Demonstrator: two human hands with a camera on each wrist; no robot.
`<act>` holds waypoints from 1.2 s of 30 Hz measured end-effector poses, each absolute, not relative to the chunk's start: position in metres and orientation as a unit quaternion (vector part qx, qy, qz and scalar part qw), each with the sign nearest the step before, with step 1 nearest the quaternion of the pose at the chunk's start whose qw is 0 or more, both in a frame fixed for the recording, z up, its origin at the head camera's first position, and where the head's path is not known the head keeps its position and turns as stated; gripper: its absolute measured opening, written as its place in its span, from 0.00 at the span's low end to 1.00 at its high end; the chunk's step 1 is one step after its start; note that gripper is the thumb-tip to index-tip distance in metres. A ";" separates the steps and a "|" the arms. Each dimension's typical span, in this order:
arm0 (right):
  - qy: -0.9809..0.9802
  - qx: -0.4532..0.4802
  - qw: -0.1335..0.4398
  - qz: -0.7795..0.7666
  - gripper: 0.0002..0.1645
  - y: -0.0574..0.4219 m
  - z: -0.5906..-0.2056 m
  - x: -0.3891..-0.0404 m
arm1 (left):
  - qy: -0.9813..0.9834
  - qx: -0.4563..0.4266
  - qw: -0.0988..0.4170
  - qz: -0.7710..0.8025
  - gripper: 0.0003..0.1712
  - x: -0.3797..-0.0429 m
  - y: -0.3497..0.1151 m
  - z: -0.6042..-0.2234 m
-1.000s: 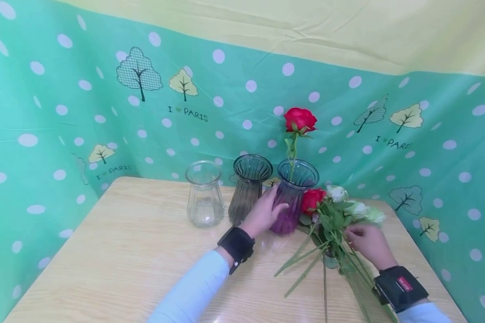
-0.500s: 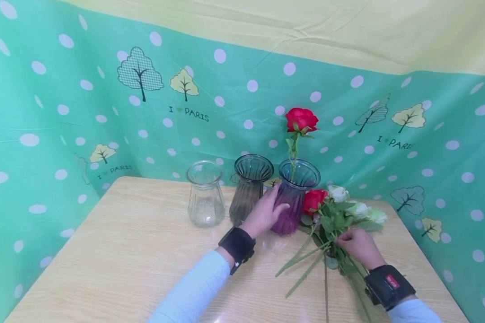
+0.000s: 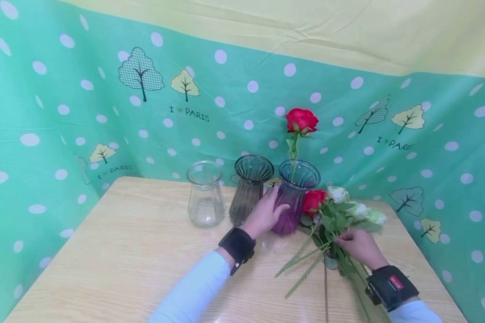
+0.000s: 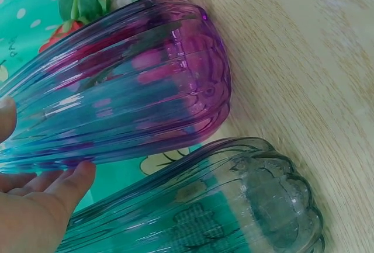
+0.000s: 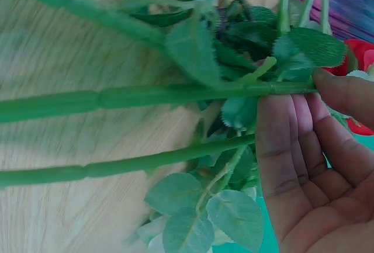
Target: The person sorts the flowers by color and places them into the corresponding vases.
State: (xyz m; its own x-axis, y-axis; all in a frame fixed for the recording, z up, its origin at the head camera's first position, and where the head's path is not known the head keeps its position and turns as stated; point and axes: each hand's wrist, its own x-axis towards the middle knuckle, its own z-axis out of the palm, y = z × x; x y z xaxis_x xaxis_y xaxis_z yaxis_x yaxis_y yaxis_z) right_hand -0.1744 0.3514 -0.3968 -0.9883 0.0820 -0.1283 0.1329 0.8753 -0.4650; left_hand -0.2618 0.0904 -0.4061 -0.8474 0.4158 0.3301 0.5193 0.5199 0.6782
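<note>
My left hand (image 3: pixel 264 213) grips the side of a blue-to-purple ribbed glass vase (image 3: pixel 288 211), thumb on the near side; in the left wrist view its fingers (image 4: pixel 73 189) lie along the glass. One red rose (image 3: pixel 302 121) stands upright in that vase. To the right, my right hand (image 3: pixel 361 246) is at a bunch of flowers lying on the table. Seen from the right wrist, thumb and fingers pinch a green flower stem (image 5: pixel 175 94); which bloom it bears I cannot tell. Another red rose (image 3: pixel 314 201) and white roses (image 3: pixel 359 209) lie in the bunch.
Left of the purple vase stand a dark grey glass vase (image 3: pixel 246 197) and a clear glass vase (image 3: pixel 205 202). Loose stems (image 3: pixel 303 273) reach toward the front of the wooden table (image 3: pixel 145 251). A green dotted cloth (image 3: pixel 226 112) hangs behind.
My right hand has moved slightly left and down over the bunch, onto the stems. The left hand and the vases stay in place.
</note>
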 end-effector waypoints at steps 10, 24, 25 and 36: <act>0.949 0.066 0.059 -0.302 0.23 0.355 -0.372 -0.167 | -0.871 -0.270 0.066 -0.406 0.39 -0.264 0.091 -0.406; 0.912 0.112 -0.056 -0.390 0.33 0.363 -0.336 -0.167 | -0.872 -0.271 0.068 -0.403 0.39 -0.263 0.090 -0.408; 0.903 0.113 -0.069 -0.409 0.33 0.363 -0.332 -0.168 | -0.871 -0.270 0.068 -0.403 0.39 -0.263 0.090 -0.408; 0.595 0.049 -0.137 -0.790 0.06 0.359 -0.304 -0.173 | -0.870 -0.269 0.066 -0.407 0.39 -0.262 0.092 -0.408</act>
State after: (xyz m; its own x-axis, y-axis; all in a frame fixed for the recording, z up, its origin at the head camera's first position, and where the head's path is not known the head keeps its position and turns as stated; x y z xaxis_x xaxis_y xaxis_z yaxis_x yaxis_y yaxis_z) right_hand -0.1725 0.3592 -0.3040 -0.9577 0.2745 0.0859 -0.1583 -0.2537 -0.9542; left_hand -0.2620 0.0923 -0.4080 -0.8463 0.4154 0.3335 0.5222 0.5234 0.6733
